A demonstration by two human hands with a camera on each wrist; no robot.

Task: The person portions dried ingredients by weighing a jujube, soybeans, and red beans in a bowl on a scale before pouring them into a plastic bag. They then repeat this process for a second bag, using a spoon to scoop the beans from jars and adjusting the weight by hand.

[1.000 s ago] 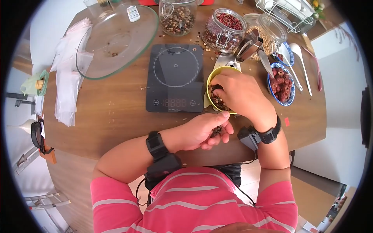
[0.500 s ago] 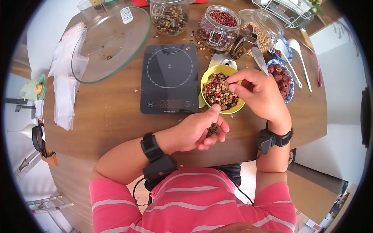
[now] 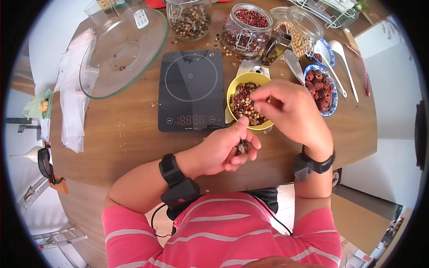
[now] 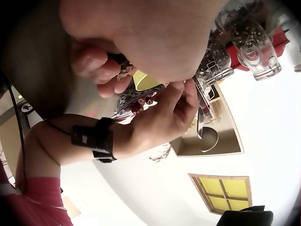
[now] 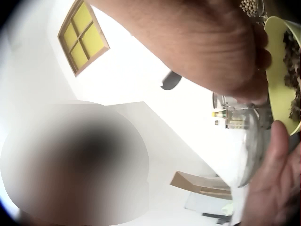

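Observation:
A yellow bowl (image 3: 229,99) holds a mix of red and beige beans or seeds with dark flakes. My right hand (image 3: 297,114) is over its right side, thumb and forefinger bent toward each other at the contents. Whether a small piece sits between those fingertips I cannot tell. My left hand (image 3: 219,152), palm turned up, cups dark dried bits (image 3: 241,147) in its curled fingers, just in front of the bowl's near rim. In the left wrist view the bits (image 4: 125,70) show between palm and fingers.
A black induction cooktop (image 3: 192,96) lies left of the bowl. Behind stand glass jars (image 3: 246,35) of beans and a metal grater (image 3: 275,49). On the right are a blue-and-white bowl (image 3: 333,107) of dark red dried fruit and a white spoon (image 3: 351,73). A glass lid (image 3: 100,85) lies left.
My right hand has come up out of the bowl, baring its contents, and now hovers at its right side. The left hand still cups the bits. The head view has shifted slightly.

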